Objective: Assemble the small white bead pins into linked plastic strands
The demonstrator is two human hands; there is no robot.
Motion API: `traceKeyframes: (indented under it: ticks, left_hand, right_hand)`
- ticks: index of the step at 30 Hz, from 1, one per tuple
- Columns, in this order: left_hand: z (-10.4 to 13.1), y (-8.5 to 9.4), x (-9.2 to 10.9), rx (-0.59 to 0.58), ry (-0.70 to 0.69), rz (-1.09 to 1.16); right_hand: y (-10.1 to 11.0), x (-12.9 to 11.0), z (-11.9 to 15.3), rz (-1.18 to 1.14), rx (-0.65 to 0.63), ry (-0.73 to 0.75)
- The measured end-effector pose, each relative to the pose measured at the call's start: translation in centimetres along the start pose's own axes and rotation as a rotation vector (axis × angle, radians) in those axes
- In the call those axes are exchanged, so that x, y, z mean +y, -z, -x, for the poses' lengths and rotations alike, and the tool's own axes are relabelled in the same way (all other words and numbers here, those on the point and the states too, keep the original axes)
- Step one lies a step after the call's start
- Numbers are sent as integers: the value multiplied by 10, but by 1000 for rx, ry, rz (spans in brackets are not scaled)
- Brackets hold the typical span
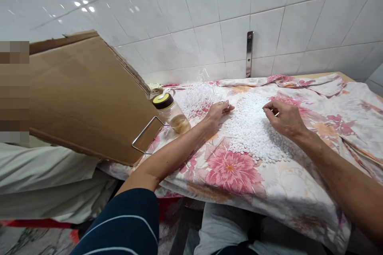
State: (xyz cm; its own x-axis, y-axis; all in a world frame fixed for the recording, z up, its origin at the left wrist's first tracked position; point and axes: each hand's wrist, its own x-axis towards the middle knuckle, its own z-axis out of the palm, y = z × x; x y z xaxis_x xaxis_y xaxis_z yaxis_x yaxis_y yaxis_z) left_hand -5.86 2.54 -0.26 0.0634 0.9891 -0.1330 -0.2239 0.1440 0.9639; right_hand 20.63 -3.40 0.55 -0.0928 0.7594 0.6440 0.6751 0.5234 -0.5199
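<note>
A wide heap of small white pieces lies spread over a flowered cloth. At the heap's left edge is my left hand, fingers bent and thumb near the fingertips; a tiny white spot shows there, too small to name. Above the heap's right side, my right hand is closed in a pinch, thumb against forefinger. Whatever it holds is too small to make out. Behind my left hand rests a loose tangle of thin white plastic strips.
A clear jar with a dark-and-yellow lid and some brownish liquid stands left of my left forearm. Beside it are a bent metal wire frame and a large cardboard sheet. Another person sits at far left. A metal bracket is on the tiled wall.
</note>
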Motion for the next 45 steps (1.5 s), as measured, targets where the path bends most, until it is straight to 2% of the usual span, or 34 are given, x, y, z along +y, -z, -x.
traceKeyframes:
  ticks: [3, 6, 11, 14, 16, 18, 21, 25, 32, 38, 41, 45]
  left_hand:
    - [17, 5, -12, 39, -49, 26]
    - [24, 0, -24, 112, -95, 53]
    - [21, -31, -32, 140, -126, 138]
    - [17, -53, -25, 79, -101, 253]
    - [13, -60, -17, 45, -87, 329]
    - [9, -59, -7, 35, -86, 361]
    - [1, -47, 4, 77, -84, 329]
    - [-9, -33, 7, 105, -114, 225]
    - [-9, -37, -3, 60, -107, 70]
    - [4, -31, 2, -55, -110, 78]
    - [8, -32, 1, -113, -114, 89]
    - [10, -34, -5, -145, -118, 72]
  right_hand:
    - [-1, 0, 0, 9, 1, -1]
    - [-3, -1, 0, 19, -5, -6]
    - [-4, -5, 1, 26, -13, -10]
    - [-2, -6, 1, 25, -6, -13]
    - [0, -7, 0, 19, 2, -20]
    - [1, -6, 0, 10, 7, -23]
    - [2, -5, -1, 5, 18, -16]
    - [5, -2, -4, 23, 31, -45]
    - [30, 17, -19, 110, 207, -163]
    - [50, 36, -26, 149, 348, -242]
    - [51, 38, -26, 148, 363, -252]
    - [39, 38, -24, 160, 294, -236]
